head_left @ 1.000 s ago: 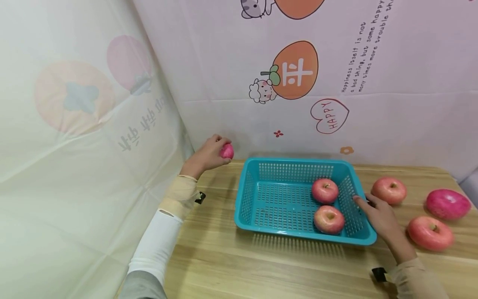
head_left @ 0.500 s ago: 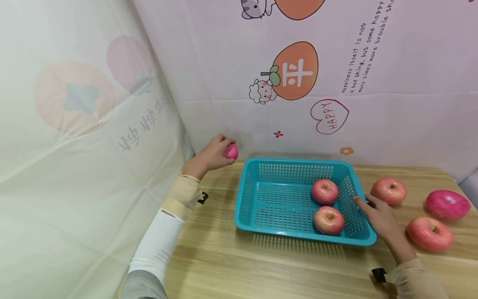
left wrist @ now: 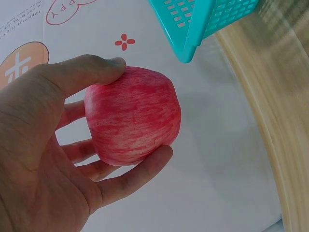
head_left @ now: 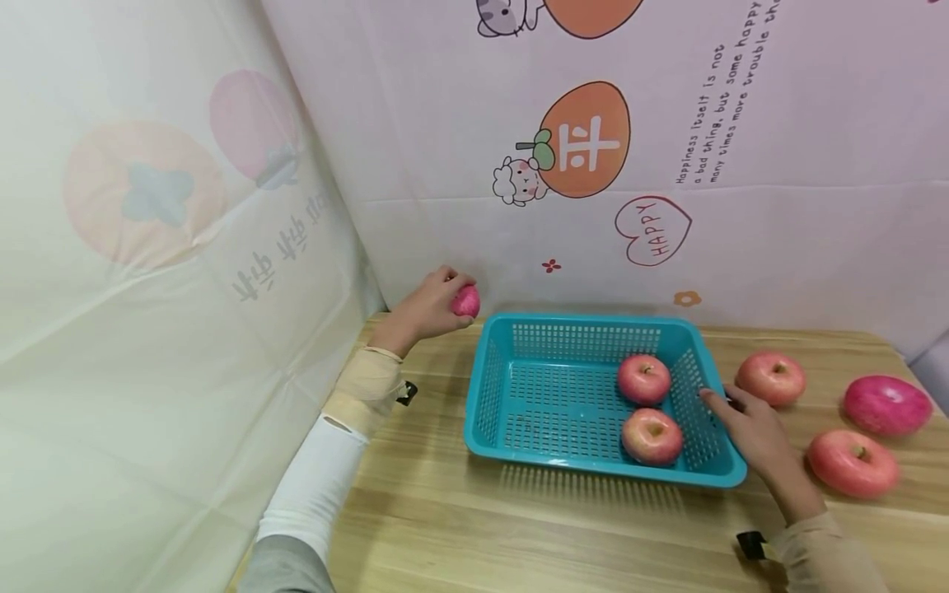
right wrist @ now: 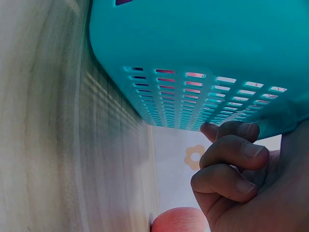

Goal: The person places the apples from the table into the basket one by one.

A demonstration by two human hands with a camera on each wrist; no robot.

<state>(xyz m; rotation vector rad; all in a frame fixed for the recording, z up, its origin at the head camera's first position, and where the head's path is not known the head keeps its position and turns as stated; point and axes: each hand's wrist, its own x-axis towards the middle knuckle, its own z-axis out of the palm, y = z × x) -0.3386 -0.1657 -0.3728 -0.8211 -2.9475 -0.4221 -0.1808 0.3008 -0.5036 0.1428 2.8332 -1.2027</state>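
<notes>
1 side sheet [head_left: 222, 412]: hung pale at the far left, with 2 faded fruit prints and some writing.
Left sleeve [head_left: 300, 502]: showed white above grey, with a beige band toward the wrist.
Left hand [head_left: 426, 309]: held a pink-red apple [left wrist: 133, 116], the thumb over its near side and the fingers spread around it.
Pink-red apple: was in front of the printed back sheet [head_left: 430, 148], outside the teal basket [head_left: 556, 395] and apart from it, near its back left corner.
Teal basket: rested on the wood-grained table [head_left: 474, 527], its walls and floor perforated.
Basket contents: were 2 apples near the right end, a back apple [head_left: 644, 380] and a paler front apple [head_left: 652, 438], close together.
Right hand [head_left: 758, 432]: gripped the basket's right side, thumb inside the wall, fingers curled on the outside.
Table's right end: carried 3 pieces of fruit, a far apple [head_left: 774, 379] just beyond the right hand, a near apple [head_left: 853, 465] beside the wrist, and a magenta fruit [head_left: 887, 405] farthest right.
</notes>
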